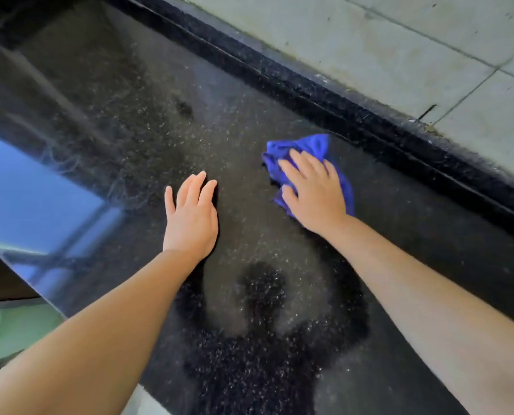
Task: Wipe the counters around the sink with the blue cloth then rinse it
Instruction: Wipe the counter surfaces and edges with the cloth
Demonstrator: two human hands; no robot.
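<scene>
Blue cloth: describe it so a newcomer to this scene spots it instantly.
Start at the dark speckled stone counter running below the pale tiled wall. Near its raised back edge, the right hand presses flat on a crumpled bright blue cloth. It is the only vivid, soft thing there; the left hand rests on bare stone.

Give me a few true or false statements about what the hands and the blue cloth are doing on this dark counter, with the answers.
1. The right hand presses the blue cloth flat against the counter. True.
2. The left hand holds a second cloth. False: it rests bare on the counter, fingers straight.
3. The cloth lies near the counter's raised back edge. True.
4. The cloth is neatly folded into a square. False: it is bunched and crumpled under the hand.
5. The cloth is being rinsed under a tap. False: neither tap nor sink is in view.
</scene>
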